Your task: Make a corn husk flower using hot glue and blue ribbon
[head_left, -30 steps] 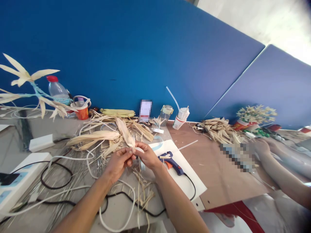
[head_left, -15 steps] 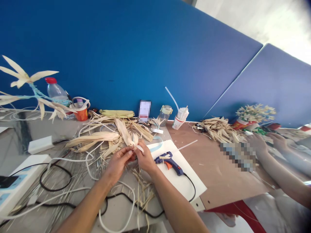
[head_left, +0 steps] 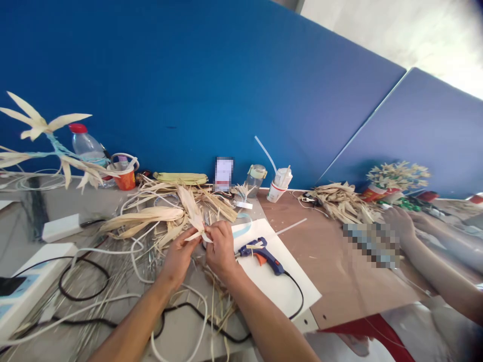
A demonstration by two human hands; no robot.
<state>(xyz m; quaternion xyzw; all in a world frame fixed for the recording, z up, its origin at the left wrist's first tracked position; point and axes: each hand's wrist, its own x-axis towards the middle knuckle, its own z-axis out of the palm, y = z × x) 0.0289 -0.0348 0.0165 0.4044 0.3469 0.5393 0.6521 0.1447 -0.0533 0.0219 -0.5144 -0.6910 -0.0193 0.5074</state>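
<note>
My left hand (head_left: 178, 255) and my right hand (head_left: 222, 247) meet over the table, fingers pinched on a small pale corn husk piece (head_left: 196, 234). Its strips stick out on both sides of the fingertips; the part inside the grip is hidden. Just behind the hands lies a heap of dried corn husks (head_left: 151, 217), and one broad leaf (head_left: 188, 201) rises right behind the fingertips. A blue glue gun with an orange trigger (head_left: 264, 255) rests on a white sheet (head_left: 290, 291), to the right of my right hand.
White and black cables cross the table near a power strip (head_left: 45, 271). At left stand a husk flower stem (head_left: 56, 146), a bottle (head_left: 85, 143) and an orange cup (head_left: 126, 180). A phone (head_left: 224, 173), jar (head_left: 256, 177) and white cup (head_left: 278, 190) line the partition. A co-worker's arms (head_left: 433, 261) are at right.
My right hand has turned over the husk piece, its back now facing up more. The pinched husk has shifted slightly left and down, with its strips lying at a different angle.
</note>
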